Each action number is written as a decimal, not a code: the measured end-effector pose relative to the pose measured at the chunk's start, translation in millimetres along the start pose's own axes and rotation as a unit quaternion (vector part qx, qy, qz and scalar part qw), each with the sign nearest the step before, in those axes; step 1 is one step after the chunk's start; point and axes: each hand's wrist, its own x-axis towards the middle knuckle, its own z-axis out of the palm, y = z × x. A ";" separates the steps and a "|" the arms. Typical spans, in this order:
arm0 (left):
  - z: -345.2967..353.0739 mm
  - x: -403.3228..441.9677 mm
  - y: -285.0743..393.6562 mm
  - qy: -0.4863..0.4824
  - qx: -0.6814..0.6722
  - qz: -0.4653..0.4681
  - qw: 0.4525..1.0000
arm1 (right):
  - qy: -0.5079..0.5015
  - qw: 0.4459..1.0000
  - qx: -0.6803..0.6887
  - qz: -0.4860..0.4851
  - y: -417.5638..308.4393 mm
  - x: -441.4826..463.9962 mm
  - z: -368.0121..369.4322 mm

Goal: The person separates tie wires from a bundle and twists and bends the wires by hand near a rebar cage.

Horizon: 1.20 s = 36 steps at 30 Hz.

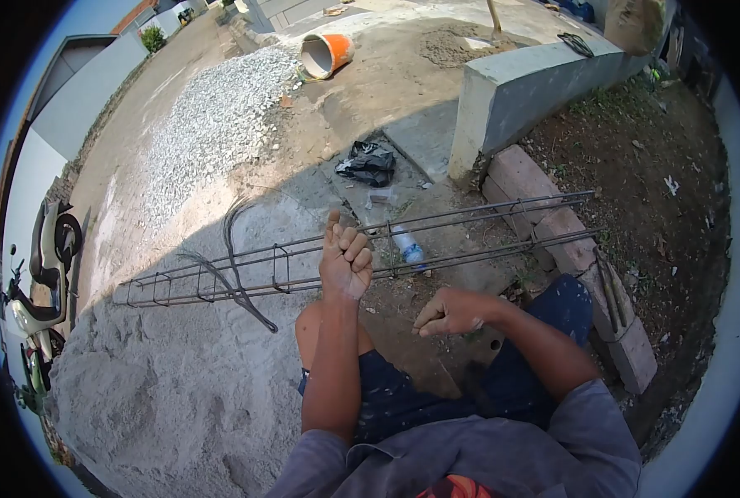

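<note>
A long rebar cage (280, 267) of thin steel bars with square stirrups lies across in front of me. My left hand (347, 259) is raised over the near side of the cage, its palm turned towards me. The index finger points up and the other fingers are curled in; anything they hold is too small to make out. Lower and to the right, my right hand (451, 313) hovers above my lap, its fingers pinched together. Whatever may be in that pinch is hidden. A bundle of thin wire (235, 278) drapes over the cage to the left.
Grey sand (179, 398) is heaped at my left, with white gravel (220, 116) beyond. An orange bucket (337, 54) lies on its side. A black plastic bag (368, 163) and a bottle (408, 247) lie near the cage. Blocks (565, 232) support its right end.
</note>
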 end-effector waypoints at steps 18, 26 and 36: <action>2.0 -0.4 -0.6 0.116 0.137 0.064 0.982 | 0.184 0.970 -0.065 0.144 41.2 13.5 16.0; -0.6 2.3 6.5 0.151 0.154 0.034 0.976 | -0.051 0.989 0.051 -0.128 -4.1 -7.1 22.8; -11.3 10.2 23.7 0.189 0.165 0.045 0.967 | 0.071 0.957 0.282 0.014 -2.3 -8.3 -7.2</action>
